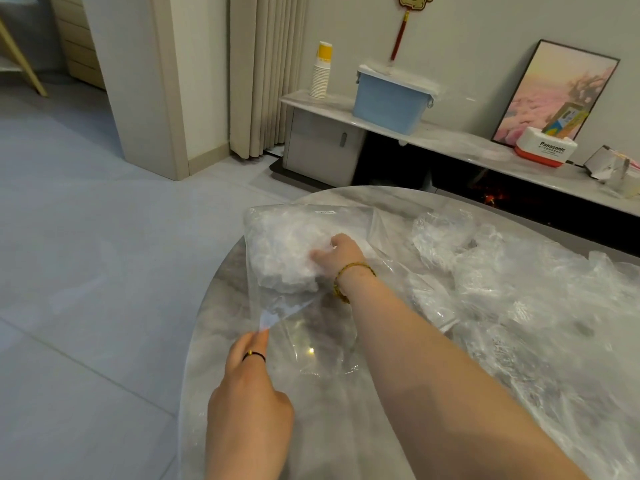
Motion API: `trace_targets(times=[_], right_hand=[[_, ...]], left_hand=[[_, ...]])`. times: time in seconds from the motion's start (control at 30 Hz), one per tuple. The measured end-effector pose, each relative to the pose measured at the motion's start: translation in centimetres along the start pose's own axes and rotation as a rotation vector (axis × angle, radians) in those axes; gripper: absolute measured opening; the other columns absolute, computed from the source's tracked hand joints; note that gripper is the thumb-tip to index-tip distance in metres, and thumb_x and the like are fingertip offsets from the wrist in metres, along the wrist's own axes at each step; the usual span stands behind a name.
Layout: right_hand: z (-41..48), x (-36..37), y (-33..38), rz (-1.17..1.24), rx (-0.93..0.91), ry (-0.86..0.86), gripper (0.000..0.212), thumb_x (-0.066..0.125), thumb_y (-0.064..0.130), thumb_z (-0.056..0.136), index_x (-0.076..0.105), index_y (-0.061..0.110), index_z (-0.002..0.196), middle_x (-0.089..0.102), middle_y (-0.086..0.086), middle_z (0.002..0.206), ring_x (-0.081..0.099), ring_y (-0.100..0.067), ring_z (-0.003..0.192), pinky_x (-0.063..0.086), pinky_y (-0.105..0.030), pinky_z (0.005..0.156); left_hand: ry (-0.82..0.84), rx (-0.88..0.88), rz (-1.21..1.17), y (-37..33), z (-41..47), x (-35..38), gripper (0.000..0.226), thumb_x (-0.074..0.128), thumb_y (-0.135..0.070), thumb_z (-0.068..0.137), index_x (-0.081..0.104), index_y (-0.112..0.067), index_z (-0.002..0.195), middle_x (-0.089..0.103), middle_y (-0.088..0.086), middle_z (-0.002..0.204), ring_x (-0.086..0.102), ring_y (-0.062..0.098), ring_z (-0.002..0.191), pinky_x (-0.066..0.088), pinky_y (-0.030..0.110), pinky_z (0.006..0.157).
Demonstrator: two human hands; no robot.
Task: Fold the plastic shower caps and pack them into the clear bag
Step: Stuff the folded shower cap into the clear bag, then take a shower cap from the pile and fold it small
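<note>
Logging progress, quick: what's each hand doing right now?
Left hand: pinching the open edge of the clear bag.
Right hand: inside the bag, on the folded shower caps; grip cannot be told.

My left hand (249, 386) pinches the near corner of the clear bag (311, 216) between thumb and fingers (256, 341), holding it raised off the table (225, 299). My right hand (341, 254) is inside the bag's mouth, against the white wad of folded shower caps (284, 261) packed at its far end (whether it grips or just pushes, I can't tell). Loose crumpled caps (502, 289) lie heaped on the table to the right, just beside the bag.
</note>
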State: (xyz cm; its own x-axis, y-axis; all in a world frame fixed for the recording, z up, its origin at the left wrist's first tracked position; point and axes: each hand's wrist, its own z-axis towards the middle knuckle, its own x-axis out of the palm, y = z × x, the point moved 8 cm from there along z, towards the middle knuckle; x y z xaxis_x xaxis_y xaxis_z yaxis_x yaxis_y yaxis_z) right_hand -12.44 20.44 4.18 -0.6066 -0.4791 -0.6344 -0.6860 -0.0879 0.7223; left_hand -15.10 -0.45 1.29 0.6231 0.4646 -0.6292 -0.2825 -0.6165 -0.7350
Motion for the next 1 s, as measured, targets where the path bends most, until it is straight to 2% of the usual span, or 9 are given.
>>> trace_targets(times=[0.1, 0.2, 0.4, 0.6, 0.7, 0.8, 0.87, 0.93, 1.0], right_hand=[[-0.4, -0.3, -0.2, -0.029, -0.050, -0.098, 0.062, 0.055, 0.029, 0.091, 0.023, 0.009, 0.140, 0.040, -0.012, 0.137, 0.043, -0.029, 0.123, 0.038, -0.035, 0.097], [-0.9, -0.6, 0.3, -0.128, -0.152, -0.218, 0.064, 0.049, 0.022, 0.093, 0.015, 0.011, 0.146, 0.025, -0.008, 0.149, 0.028, -0.024, 0.135, 0.028, -0.033, 0.108], [-3.2, 2.0, 2.4, -0.705, -0.517, -0.173, 0.060, 0.031, 0.006, 0.096, 0.003, 0.018, 0.148, -0.005, -0.002, 0.156, -0.003, -0.019, 0.144, -0.002, -0.029, 0.115], [0.0, 2.5, 2.1, -0.807, -0.310, -0.094, 0.057, 0.030, 0.026, 0.100, 0.000, 0.019, 0.148, -0.002, -0.004, 0.156, -0.001, -0.026, 0.143, 0.003, -0.040, 0.115], [0.5, 2.1, 2.6, -0.778, -0.292, -0.210, 0.062, 0.045, 0.027, 0.095, 0.012, 0.014, 0.145, 0.019, -0.010, 0.148, 0.021, -0.027, 0.134, 0.019, -0.035, 0.108], [0.0, 1.2, 3.4, -0.652, -0.351, -0.334, 0.043, 0.049, 0.011, 0.091, 0.031, 0.011, 0.131, 0.044, -0.007, 0.123, 0.044, -0.023, 0.109, 0.033, -0.028, 0.086], [0.1, 1.1, 2.7, -0.422, -0.274, -0.253, 0.041, 0.044, 0.003, 0.091, 0.032, 0.009, 0.129, 0.054, -0.006, 0.099, 0.052, -0.024, 0.089, 0.036, -0.028, 0.072], [0.1, 1.3, 1.7, -0.205, -0.191, -0.174, 0.046, 0.040, 0.002, 0.091, 0.028, 0.011, 0.134, 0.048, -0.002, 0.076, 0.048, -0.019, 0.071, 0.037, -0.027, 0.062], [-0.1, 1.7, 0.9, -0.050, -0.145, -0.109, 0.056, 0.039, 0.002, 0.090, 0.021, 0.015, 0.141, 0.051, -0.005, 0.082, 0.047, -0.017, 0.074, 0.041, -0.026, 0.068]], left_hand=[[-0.011, -0.003, -0.023, 0.0, 0.2, -0.1, 0.069, 0.042, 0.005, 0.085, 0.023, -0.026, 0.144, 0.017, -0.018, 0.148, 0.057, 0.022, 0.081, 0.039, 0.022, 0.070], [-0.011, 0.007, -0.014, -0.3, 0.2, -0.1, 0.069, 0.042, 0.003, 0.086, 0.021, -0.026, 0.145, 0.016, -0.019, 0.147, 0.057, 0.021, 0.081, 0.041, 0.023, 0.071], [-0.004, 0.023, 0.042, -0.7, -0.2, -0.5, 0.069, 0.041, 0.002, 0.087, 0.018, -0.025, 0.145, 0.013, -0.020, 0.148, 0.059, 0.019, 0.082, 0.039, 0.022, 0.069], [0.003, 0.024, 0.055, -0.7, -0.2, -0.2, 0.070, 0.041, 0.004, 0.085, 0.018, -0.026, 0.145, 0.012, -0.020, 0.148, 0.057, 0.018, 0.093, 0.044, 0.026, 0.078], [-0.002, 0.022, 0.042, -0.4, 0.1, -0.1, 0.072, 0.042, 0.005, 0.084, 0.019, -0.027, 0.145, 0.014, -0.018, 0.148, 0.058, 0.018, 0.093, 0.045, 0.028, 0.081], [-0.004, 0.026, 0.048, -0.5, 0.4, 0.0, 0.073, 0.042, 0.004, 0.085, 0.018, -0.030, 0.144, 0.014, -0.018, 0.148, 0.058, 0.018, 0.091, 0.045, 0.026, 0.082], [0.002, 0.027, 0.056, -0.5, 0.4, 0.2, 0.072, 0.042, 0.003, 0.085, 0.016, -0.030, 0.144, 0.012, -0.019, 0.147, 0.058, 0.016, 0.090, 0.045, 0.025, 0.082], [0.002, 0.033, 0.064, -0.5, 0.4, 0.3, 0.072, 0.043, 0.003, 0.086, 0.016, -0.029, 0.145, 0.012, -0.020, 0.147, 0.058, 0.014, 0.091, 0.045, 0.025, 0.081], [-0.007, 0.036, 0.068, -0.5, 0.5, 0.3, 0.072, 0.043, 0.003, 0.085, 0.017, -0.028, 0.145, 0.012, -0.019, 0.147, 0.058, 0.014, 0.092, 0.045, 0.025, 0.080]])
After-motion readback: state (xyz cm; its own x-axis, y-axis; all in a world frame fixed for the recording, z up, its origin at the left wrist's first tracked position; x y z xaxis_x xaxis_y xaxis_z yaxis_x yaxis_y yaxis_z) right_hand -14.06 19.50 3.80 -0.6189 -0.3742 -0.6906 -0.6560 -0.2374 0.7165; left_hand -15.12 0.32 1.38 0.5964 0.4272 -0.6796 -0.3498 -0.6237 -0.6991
